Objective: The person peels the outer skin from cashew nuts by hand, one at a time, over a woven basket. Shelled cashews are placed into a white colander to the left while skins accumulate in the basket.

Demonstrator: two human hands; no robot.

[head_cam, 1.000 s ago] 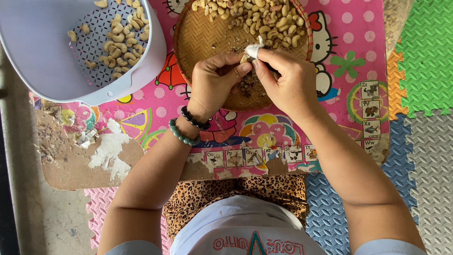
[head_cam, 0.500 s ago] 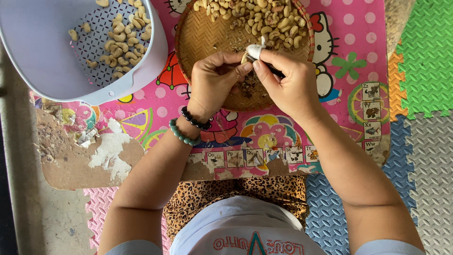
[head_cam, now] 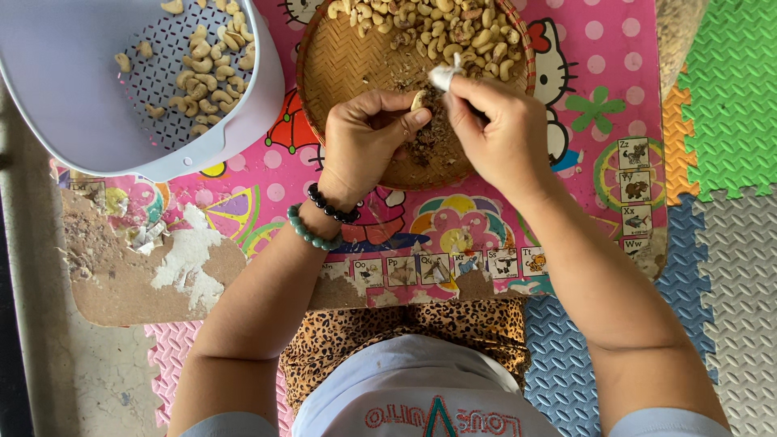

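Observation:
My left hand (head_cam: 364, 137) pinches a pale cashew nut (head_cam: 418, 100) between thumb and forefinger over a round woven tray (head_cam: 340, 65). Two bead bracelets, one black and one green, circle that wrist. My right hand (head_cam: 498, 125) is closed around a small tool, its white-wrapped tip (head_cam: 443, 76) touching the nut. A heap of unpeeled cashews (head_cam: 441, 28) lies at the tray's far side. Brown skin scraps (head_cam: 427, 137) are piled under my hands.
A lavender plastic basket (head_cam: 97, 146) with a perforated bottom holds several peeled cashews (head_cam: 202, 69) at the upper left. Everything rests on a worn pink cartoon-print board (head_cam: 243, 202). Coloured foam floor tiles (head_cam: 728, 105) lie to the right.
Both hands stay over the tray; the fingers have shifted slightly as the nut is turned against the white-wrapped tip.

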